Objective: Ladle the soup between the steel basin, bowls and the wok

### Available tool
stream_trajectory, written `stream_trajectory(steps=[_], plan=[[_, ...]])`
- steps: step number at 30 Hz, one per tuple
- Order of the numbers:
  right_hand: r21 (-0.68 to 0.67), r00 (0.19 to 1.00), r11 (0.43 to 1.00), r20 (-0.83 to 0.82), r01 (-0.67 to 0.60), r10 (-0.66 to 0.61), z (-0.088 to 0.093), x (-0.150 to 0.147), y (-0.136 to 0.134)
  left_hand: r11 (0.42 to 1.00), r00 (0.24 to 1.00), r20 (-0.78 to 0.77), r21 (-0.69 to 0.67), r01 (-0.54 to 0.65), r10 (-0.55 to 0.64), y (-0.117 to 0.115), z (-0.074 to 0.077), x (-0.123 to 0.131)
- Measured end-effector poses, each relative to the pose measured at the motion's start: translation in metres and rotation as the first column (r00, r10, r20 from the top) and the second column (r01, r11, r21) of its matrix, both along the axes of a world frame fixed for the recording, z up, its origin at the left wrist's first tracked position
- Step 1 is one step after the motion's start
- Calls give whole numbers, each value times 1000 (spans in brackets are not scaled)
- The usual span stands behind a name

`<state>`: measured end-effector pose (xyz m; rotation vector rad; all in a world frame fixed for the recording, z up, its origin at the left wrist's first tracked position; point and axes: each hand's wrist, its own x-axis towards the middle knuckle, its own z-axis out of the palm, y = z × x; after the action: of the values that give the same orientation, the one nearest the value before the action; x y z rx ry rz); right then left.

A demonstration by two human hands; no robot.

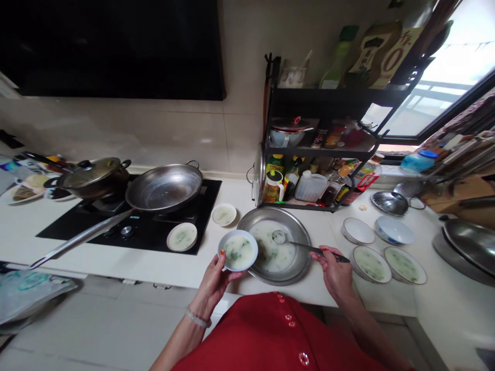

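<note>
My left hand [217, 278] grips a small white bowl [237, 251] of pale soup with green leaves, thumb on its rim. The bowl is held at the left edge of a wide metal basin [301, 226] with the same soup inside. In my right hand [333, 270] is the dark handle of a ladle [279, 237]; its round head lies at the soup's surface in the basin. Two filled bowls, one small bowl [224, 215] and another bowl [182, 237], stand to the left. Two more filled bowls [372, 264] [405, 266] stand right of my right hand.
A wok [164, 186] with a long handle and a lidded pot [93, 178] sit on the black stove [127, 226]. Behind the basin stands a condiment rack [320, 149]. Two unfilled bowls [358, 231] [393, 230], a metal strainer [390, 202] and stacked pans [469, 247] are at right.
</note>
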<state>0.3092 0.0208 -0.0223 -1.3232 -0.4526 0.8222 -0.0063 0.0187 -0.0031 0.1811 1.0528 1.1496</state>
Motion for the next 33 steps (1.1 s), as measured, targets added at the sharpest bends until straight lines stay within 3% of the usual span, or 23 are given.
stream_trajectory(steps=[13, 22, 25, 29, 31, 33], plan=[[37, 1000, 999, -12, 5, -4, 18, -5, 0, 999, 1000, 6, 33, 8, -8, -2, -3, 2], [151, 993, 982, 5, -114, 115, 79, -23, -6, 1000, 1000, 5, 26, 14, -14, 0, 7, 8], [175, 976, 961, 76, -213, 203, 90, -34, -14, 999, 999, 8, 21, 36, -36, 1, 10, 11], [151, 860, 888, 362, -435, 360, 87, -47, -32, 999, 999, 20, 18, 36, -37, 0, 12, 15], [160, 723, 805, 563, -571, 401, 85, -50, -41, 999, 999, 26, 28, 32, -33, -1, 13, 16], [179, 573, 685, 714, -706, 403, 85, -51, -47, 999, 999, 28, 33, 28, -29, -2, 13, 16]])
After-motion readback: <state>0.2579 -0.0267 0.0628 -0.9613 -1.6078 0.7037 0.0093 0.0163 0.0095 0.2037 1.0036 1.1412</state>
